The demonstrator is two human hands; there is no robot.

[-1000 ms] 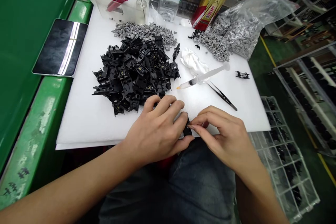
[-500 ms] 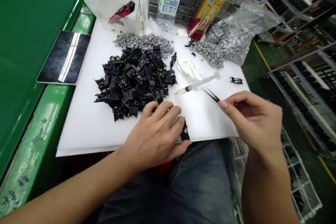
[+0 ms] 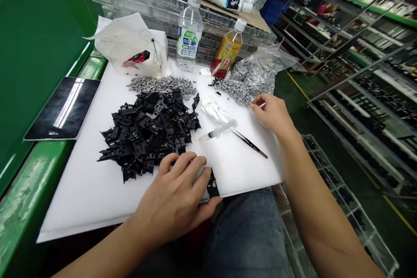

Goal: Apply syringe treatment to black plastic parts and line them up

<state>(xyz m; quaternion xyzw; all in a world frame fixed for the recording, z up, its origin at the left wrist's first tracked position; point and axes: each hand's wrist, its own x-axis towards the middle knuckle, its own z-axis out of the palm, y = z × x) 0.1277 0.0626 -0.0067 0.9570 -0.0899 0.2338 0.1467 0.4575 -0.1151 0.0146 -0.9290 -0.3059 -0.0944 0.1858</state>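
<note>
Black moulded plastic part [image 3: 213, 184] is gripped at the near edge of the white foam sheet [image 3: 74, 208] by the left hand [image 3: 174, 200], with the thumb and fingers curled around it. The right hand [image 3: 272, 115] is held loosely curled beside a pile of small grey pieces [image 3: 241, 89]; whether anything is pinched at its fingertips cannot be told. Fine tweezers [image 3: 249, 143] and a syringe [image 3: 218, 131] are laid on the sheet, a heap of black parts [image 3: 146, 134] to their left.
</note>
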